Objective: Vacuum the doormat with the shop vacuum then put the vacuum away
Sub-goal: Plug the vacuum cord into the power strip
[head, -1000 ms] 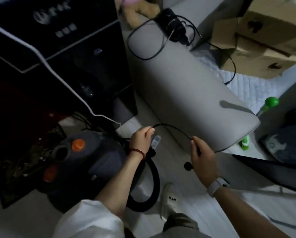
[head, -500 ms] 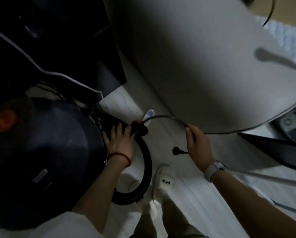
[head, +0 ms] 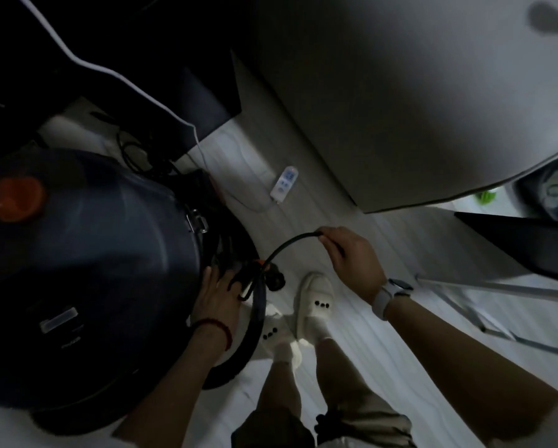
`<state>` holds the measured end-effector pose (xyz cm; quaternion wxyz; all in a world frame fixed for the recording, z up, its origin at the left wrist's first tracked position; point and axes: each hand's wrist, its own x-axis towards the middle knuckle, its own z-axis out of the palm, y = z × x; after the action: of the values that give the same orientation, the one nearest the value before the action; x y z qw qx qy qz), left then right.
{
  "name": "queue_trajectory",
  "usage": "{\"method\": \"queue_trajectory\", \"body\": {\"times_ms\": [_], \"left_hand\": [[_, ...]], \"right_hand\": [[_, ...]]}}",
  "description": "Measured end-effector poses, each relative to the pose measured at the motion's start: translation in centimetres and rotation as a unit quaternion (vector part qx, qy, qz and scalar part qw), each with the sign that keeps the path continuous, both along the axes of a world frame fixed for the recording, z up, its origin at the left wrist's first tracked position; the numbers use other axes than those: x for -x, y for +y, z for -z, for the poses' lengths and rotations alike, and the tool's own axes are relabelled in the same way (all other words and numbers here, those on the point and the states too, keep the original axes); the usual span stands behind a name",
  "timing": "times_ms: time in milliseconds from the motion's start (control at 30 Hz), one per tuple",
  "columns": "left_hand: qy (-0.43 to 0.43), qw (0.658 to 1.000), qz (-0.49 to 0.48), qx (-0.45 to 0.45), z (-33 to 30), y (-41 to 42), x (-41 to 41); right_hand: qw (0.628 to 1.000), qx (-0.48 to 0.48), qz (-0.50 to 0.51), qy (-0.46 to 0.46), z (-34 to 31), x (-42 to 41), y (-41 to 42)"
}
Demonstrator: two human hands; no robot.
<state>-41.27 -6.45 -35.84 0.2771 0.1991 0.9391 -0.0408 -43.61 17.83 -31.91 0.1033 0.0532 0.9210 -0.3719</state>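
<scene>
The dark round shop vacuum fills the lower left, with an orange button on its lid. Its black hose curls around its right side. My left hand lies against the vacuum's side with fingers spread, touching the wound black cord there. My right hand pinches the black power cord, which arcs down to the bundle by the plug. The doormat is out of view.
A white power strip lies on the pale floor beyond my hands, with a white cable running up left. A large grey cushioned piece overhangs at upper right. A dark cabinet stands upper left. My white slippers are below.
The view has dropped lower and closer to the vacuum. My right hand has moved toward the vacuum with the cord, shortening the loop. The left hand stays against the vacuum's side.
</scene>
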Motion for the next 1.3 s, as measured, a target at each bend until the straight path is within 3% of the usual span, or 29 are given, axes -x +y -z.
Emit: {"method": "queue_trajectory", "body": {"times_ms": [33,167,233,367,567,633,733,833,900,1000,1067,1167,1233,1300], "left_hand": [[0.033,0.999,-0.014,-0.024,0.8,-0.5,-0.6],[-0.009,0.986,-0.111,-0.121,-0.5,1.5,-0.1],[-0.038,0.951,-0.215,-0.220,-0.7,3.6,1.0],[0.012,0.864,-0.333,-0.378,1.3,7.7,4.0],[0.191,0.834,-0.396,-0.333,9.6,9.6,11.4],[0.241,0.807,-0.453,-0.292,13.7,9.4,13.4],[0.245,0.776,-0.528,-0.245,20.0,8.9,16.4],[0.244,0.782,-0.526,-0.229,25.4,8.6,19.4],[0.273,0.788,-0.502,-0.229,27.6,8.8,21.3],[0.385,0.835,-0.329,-0.214,31.1,10.0,22.0],[0.393,0.866,-0.197,-0.235,33.9,11.4,21.2],[0.321,0.923,-0.103,-0.187,37.7,12.8,20.0],[0.194,0.960,-0.134,-0.151,39.2,13.1,20.0],[0.094,0.972,-0.171,-0.127,40.3,13.2,20.6]], "right_hand": [[1.000,-0.001,-0.005,0.003,0.4,-0.1,-0.1],[1.000,-0.011,0.015,0.013,2.1,0.5,0.4],[1.000,-0.015,0.011,0.003,3.0,1.2,0.6],[0.999,0.035,-0.017,0.001,5.2,3.1,1.2],[0.983,0.114,-0.002,-0.145,15.1,6.0,4.7],[0.984,0.082,-0.033,-0.156,20.6,6.4,6.2],[0.982,0.019,-0.073,-0.172,28.3,7.7,8.2],[0.977,0.093,0.005,-0.190,33.3,10.5,8.5],[0.972,0.180,0.076,-0.129,35.0,12.9,7.7],[0.939,0.291,0.175,-0.057,36.6,17.0,6.2],[0.915,0.334,0.222,-0.047,37.1,19.4,5.2],[0.899,0.358,0.247,-0.051,38.0,21.5,4.0],[0.892,0.373,0.252,-0.043,38.7,22.1,3.3],[0.890,0.383,0.247,-0.029,39.5,22.3,2.7]]}}
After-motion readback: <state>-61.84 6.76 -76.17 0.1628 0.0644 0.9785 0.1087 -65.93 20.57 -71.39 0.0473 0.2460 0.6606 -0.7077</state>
